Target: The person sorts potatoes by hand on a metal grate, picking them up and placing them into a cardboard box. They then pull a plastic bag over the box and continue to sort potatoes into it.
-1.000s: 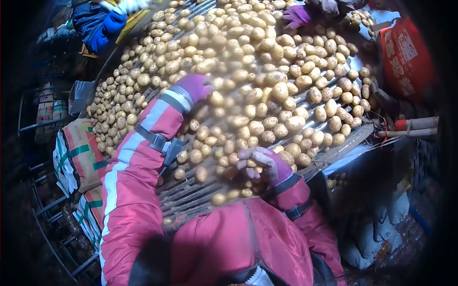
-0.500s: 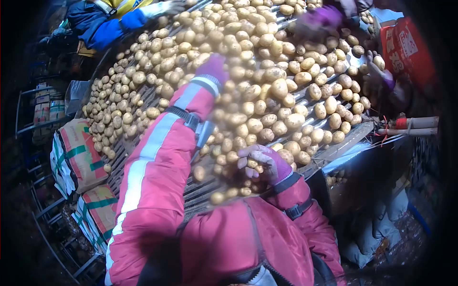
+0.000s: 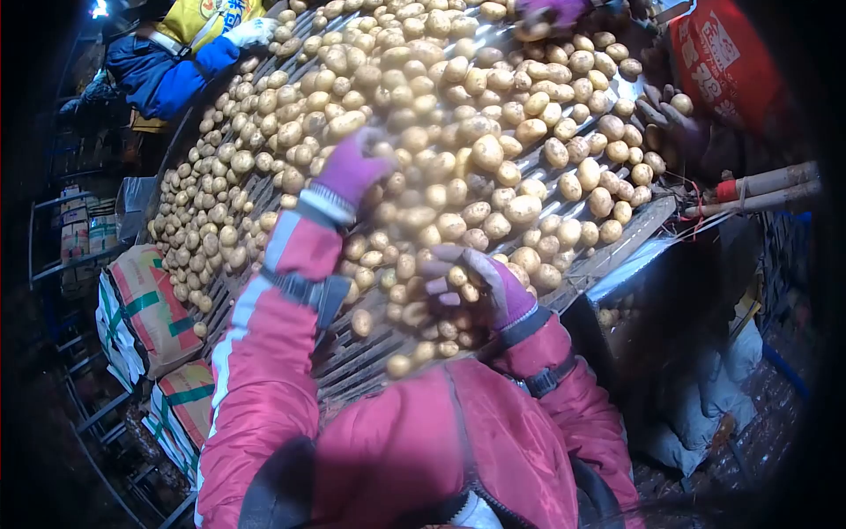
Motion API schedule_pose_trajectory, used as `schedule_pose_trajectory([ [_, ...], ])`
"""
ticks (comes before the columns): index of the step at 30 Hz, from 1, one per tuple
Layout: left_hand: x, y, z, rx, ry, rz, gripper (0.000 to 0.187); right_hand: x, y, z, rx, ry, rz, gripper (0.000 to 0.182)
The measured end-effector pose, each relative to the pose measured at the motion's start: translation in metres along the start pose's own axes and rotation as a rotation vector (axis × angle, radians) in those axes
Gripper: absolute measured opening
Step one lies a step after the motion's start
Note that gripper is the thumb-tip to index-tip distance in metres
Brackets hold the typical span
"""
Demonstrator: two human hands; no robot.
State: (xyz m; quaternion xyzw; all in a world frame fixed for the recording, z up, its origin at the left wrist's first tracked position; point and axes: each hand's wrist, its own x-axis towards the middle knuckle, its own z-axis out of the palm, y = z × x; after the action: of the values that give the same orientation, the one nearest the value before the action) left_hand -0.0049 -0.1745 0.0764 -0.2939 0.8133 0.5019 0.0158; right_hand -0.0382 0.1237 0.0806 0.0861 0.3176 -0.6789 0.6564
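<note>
Many pale potatoes lie over a slatted surface in front of me. My left hand, in a purple glove, reaches over the middle of the pile; its fingertips are blurred among the potatoes, and what they hold, if anything, cannot be made out. Nearer my body, my right hand, in a purple glove with greyish fingers, is curled around small potatoes at the pile's near edge. Several loose potatoes lie just below it.
A person in blue and yellow is at the upper left. Other purple-gloved hands work at the top and right. Cardboard boxes stand at left, a red bag and rails at right, white sacks at lower right.
My left hand has moved left and toward me. My right hand stays near the same place, still around potatoes. The other person's gloved hand at upper left has shifted left.
</note>
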Motion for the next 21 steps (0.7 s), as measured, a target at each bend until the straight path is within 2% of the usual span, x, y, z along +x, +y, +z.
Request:
schedule_pose_trajectory([
  [1, -0.026, 0.025, 0.007, -0.111, -0.076, -0.145, 0.035, 0.003, 0.0, 0.001, 0.03, -0.019, -0.005, 0.055],
  [3, -0.06, 0.029, 0.03, -0.069, -0.223, -0.033, 0.038, 0.008, 0.001, 0.003, 0.091, -0.056, -0.014, 0.059],
  [5, -0.087, 0.055, 0.051, 0.376, -0.239, 0.218, 0.039, -0.001, -0.012, 0.023, -0.014, -0.047, -0.062, 0.058],
  [7, -0.102, 0.085, 0.061, 0.297, -0.382, 0.128, 0.04, -0.012, -0.023, 0.047, -0.219, -0.013, -0.143, 0.057],
  [8, -0.104, 0.092, 0.063, 0.256, -0.455, 0.083, 0.041, -0.014, -0.032, 0.046, -0.213, -0.016, -0.101, 0.056],
  [11, -0.076, 0.064, 0.052, 0.463, -0.217, 0.56, 0.043, -0.005, -0.019, 0.02, 0.08, -0.037, -0.047, 0.055],
  [13, -0.037, 0.054, 0.036, 0.622, -0.155, 0.722, 0.043, 0.003, -0.007, 0.0, 0.175, -0.059, -0.032, 0.054],
  [16, 0.033, 0.021, 0.042, 0.591, -0.042, 0.404, 0.042, 0.002, -0.001, -0.013, 0.102, -0.067, 0.022, 0.055],
  [19, 0.075, -0.001, 0.059, 0.892, -0.023, 0.476, 0.048, 0.0, -0.001, -0.014, 0.223, -0.095, 0.082, 0.059],
  [20, 0.076, 0.009, 0.061, 0.933, -0.013, 0.446, 0.05, -0.001, -0.001, -0.015, 0.185, -0.07, 0.076, 0.06],
  [21, 0.078, 0.019, 0.065, 0.974, -0.022, 0.403, 0.041, -0.002, 0.0, -0.015, 0.146, -0.045, 0.072, 0.061],
])
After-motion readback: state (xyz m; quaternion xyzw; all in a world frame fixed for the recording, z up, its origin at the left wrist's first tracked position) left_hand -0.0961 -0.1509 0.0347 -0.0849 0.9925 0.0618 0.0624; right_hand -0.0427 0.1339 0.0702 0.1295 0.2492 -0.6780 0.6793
